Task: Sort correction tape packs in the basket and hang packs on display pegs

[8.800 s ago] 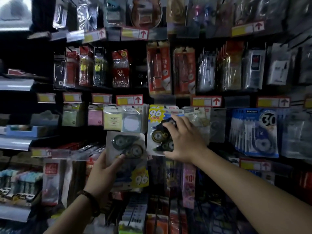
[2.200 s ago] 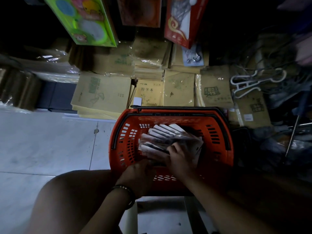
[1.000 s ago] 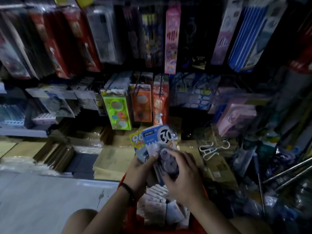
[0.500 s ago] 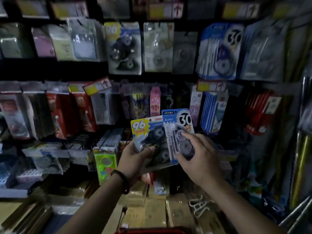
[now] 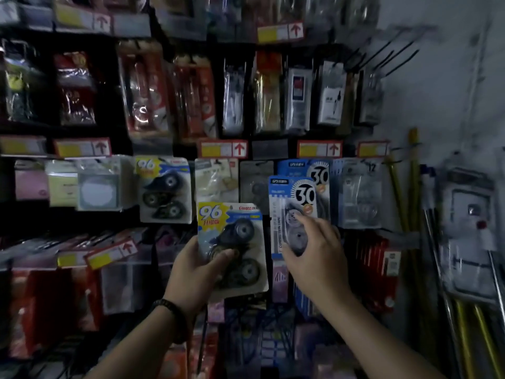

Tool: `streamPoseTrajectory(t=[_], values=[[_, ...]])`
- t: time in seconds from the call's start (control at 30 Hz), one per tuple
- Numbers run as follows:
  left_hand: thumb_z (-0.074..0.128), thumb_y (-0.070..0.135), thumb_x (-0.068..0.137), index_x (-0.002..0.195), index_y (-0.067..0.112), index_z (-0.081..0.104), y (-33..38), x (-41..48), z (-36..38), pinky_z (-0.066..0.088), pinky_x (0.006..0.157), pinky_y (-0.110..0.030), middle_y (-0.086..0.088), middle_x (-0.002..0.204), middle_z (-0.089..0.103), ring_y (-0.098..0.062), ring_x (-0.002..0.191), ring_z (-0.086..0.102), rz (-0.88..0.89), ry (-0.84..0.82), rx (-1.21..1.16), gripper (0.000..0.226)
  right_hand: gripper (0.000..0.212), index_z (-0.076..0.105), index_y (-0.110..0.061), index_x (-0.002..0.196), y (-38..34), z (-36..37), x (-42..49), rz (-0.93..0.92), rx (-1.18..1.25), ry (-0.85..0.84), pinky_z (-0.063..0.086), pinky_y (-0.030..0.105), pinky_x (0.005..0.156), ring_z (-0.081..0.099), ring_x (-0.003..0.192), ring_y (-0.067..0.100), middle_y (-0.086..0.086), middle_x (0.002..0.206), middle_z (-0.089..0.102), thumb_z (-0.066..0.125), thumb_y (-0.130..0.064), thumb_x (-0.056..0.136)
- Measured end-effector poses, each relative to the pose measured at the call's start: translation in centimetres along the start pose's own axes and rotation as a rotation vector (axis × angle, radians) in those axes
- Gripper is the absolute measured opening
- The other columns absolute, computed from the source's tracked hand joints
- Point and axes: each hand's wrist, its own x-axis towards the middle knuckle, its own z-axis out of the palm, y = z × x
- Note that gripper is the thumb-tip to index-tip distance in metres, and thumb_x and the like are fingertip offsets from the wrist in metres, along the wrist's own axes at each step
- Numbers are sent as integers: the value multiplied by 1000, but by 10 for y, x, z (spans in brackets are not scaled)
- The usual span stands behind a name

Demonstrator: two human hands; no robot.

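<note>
Blue pack raised to matching pegged packs; yellow pack lower.

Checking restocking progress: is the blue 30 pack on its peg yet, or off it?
Off, it seems: the right hand holds the blue 30 pack lower than, and overlapping, the hung 30 packs.

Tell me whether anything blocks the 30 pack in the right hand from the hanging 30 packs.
Nothing visible does. The right hand holds the 30 pack just below the hanging 30 packs. The 96 pack in the left hand sits off to the left. The peg's tip is hidden.
</note>
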Motion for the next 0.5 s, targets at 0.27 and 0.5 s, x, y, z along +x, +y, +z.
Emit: streamPoseTrajectory(t=[0.27,0.5], values=[[77,4,94,121,12,75,9,31,16,58,103,-63,-11,114,83,-35,108,79,-41,-29,-83,28,72,49,-26,153,33,-1,42,-12,-93,70,60,36,89,51,129,24,-4,138,50,82,-29,89],[74,3,95,124,9,72,9,39,22,57,103,-63,-15,115,82,-38,108,78,-69,-61,-132,30,71,47,-26,155,39,0,59,4,-125,48,60,35,82,51,129,22,-2,143,48,80,-29,92]])
